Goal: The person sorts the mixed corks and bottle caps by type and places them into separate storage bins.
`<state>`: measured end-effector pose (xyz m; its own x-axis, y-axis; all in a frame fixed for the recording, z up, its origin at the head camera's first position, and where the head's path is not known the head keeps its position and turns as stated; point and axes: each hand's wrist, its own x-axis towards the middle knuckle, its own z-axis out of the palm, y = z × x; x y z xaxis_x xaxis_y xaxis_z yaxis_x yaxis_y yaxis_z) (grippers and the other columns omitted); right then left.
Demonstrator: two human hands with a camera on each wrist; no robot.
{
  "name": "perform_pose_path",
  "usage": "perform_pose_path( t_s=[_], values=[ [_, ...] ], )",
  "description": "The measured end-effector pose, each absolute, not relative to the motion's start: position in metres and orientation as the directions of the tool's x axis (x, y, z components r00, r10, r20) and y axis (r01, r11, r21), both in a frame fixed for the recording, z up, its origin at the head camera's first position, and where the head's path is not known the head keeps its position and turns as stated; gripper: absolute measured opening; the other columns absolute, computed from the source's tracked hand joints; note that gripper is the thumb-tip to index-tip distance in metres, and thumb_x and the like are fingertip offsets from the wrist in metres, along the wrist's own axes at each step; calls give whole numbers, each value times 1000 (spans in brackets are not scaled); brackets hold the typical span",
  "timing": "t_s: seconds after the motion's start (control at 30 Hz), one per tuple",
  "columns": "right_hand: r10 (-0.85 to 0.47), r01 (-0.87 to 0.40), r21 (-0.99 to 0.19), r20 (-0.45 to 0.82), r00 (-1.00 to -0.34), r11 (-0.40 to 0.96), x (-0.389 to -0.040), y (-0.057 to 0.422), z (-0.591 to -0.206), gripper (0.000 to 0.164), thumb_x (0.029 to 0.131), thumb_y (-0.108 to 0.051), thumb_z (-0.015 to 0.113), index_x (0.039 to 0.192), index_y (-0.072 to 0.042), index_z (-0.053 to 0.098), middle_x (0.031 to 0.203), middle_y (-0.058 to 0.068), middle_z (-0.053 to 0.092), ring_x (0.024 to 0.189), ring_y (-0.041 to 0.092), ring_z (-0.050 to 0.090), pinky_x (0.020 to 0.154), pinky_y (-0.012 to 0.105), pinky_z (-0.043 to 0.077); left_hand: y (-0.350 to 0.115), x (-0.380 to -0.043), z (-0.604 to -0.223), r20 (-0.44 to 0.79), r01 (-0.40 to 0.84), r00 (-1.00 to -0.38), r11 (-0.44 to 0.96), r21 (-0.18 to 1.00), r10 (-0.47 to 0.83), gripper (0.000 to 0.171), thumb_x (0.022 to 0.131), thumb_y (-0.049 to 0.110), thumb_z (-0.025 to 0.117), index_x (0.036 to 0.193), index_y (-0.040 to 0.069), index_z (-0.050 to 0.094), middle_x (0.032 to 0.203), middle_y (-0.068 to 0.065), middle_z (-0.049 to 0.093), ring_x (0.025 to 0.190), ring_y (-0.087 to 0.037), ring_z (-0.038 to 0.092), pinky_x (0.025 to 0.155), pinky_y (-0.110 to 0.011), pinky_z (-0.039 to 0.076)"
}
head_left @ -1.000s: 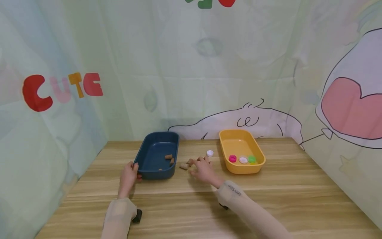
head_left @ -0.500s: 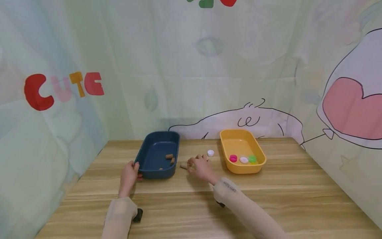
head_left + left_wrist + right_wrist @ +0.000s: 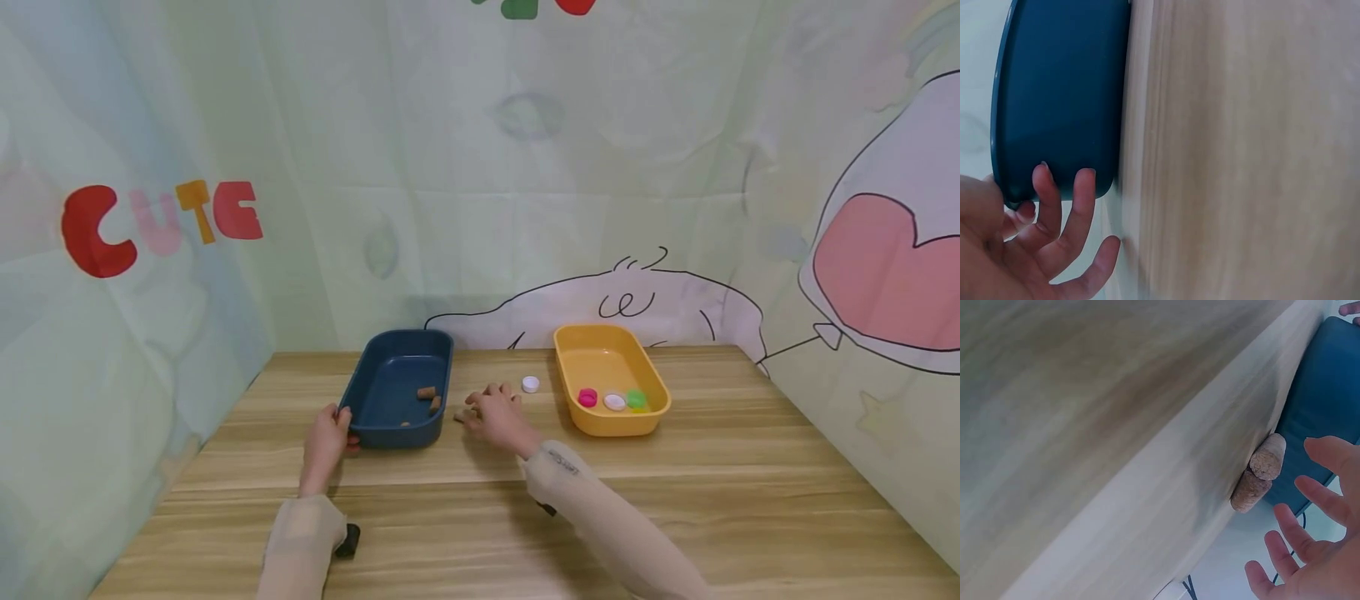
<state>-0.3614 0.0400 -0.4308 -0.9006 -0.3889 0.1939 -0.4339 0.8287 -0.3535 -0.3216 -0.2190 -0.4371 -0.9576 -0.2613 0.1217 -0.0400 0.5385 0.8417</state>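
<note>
My left hand (image 3: 325,442) grips the near left corner of a dark blue bin (image 3: 397,437). In the left wrist view its fingers (image 3: 1084,187) lie against the bin's outer wall, the thumb largely hidden at the rim. Two wine corks (image 3: 1268,456) touch each other on the table beside the bin. Over them hovers my right hand (image 3: 501,419), fingers spread and apart from the corks in the right wrist view. From the head, that hand covers most of both. Several corks (image 3: 426,392) lie inside the blue bin.
A yellow bin (image 3: 615,425) stands at the right with pink, white, green and yellow bottle caps (image 3: 588,397) in it. One white bottle cap (image 3: 530,384) lies on the wooden table (image 3: 420,533) between the bins. A printed curtain (image 3: 375,208) hangs behind.
My right hand has shifted slightly left, over the two corks, toward the blue bin. The left hand keeps its hold on the bin's corner.
</note>
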Motion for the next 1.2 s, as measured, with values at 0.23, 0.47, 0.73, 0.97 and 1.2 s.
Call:
perform_pose_path(
  t_s=[0.23,0.47,0.73,0.97,1.2],
  values=[
    [-406,-455,-299,212,-889,839,-365,36,-436,25,84,-24,60,106,-13,62,101,10,53,90,23,38,65,31,24,-219,-321,-437,125,-42,-955,539,841,-270,25,94,13,35,73,0,37,72,-24,57,50,-21,61,50,-33,52],
    [-402,-448,-224,222,-888,866,-369,33,-445,22,80,-26,64,100,-16,65,100,8,53,88,22,37,64,30,23,-218,-320,-437,132,-43,-951,545,837,-278,25,94,14,36,73,0,37,72,-24,58,50,-21,62,50,-33,52],
    [-397,-442,-194,230,-888,876,-369,32,-448,23,79,-28,66,98,-16,65,98,7,53,89,22,37,66,31,24,-218,-321,-438,142,-41,-949,556,830,-283,25,94,14,36,72,0,37,72,-24,58,49,-19,61,49,-33,52],
    [-397,-444,-184,245,-885,877,-370,30,-450,20,80,-29,65,96,-17,65,96,7,52,87,21,35,67,32,25,-218,-320,-438,143,-46,-948,570,820,-283,26,94,14,37,71,1,36,71,-24,58,49,-21,62,51,-34,52],
    [-393,-437,-174,238,-888,883,-367,29,-447,18,81,-29,65,93,-16,62,95,8,51,87,22,34,68,34,27,-218,-320,-437,142,-41,-950,563,826,-278,26,94,15,36,71,2,35,68,-23,59,48,-22,62,50,-34,52]
  ],
)
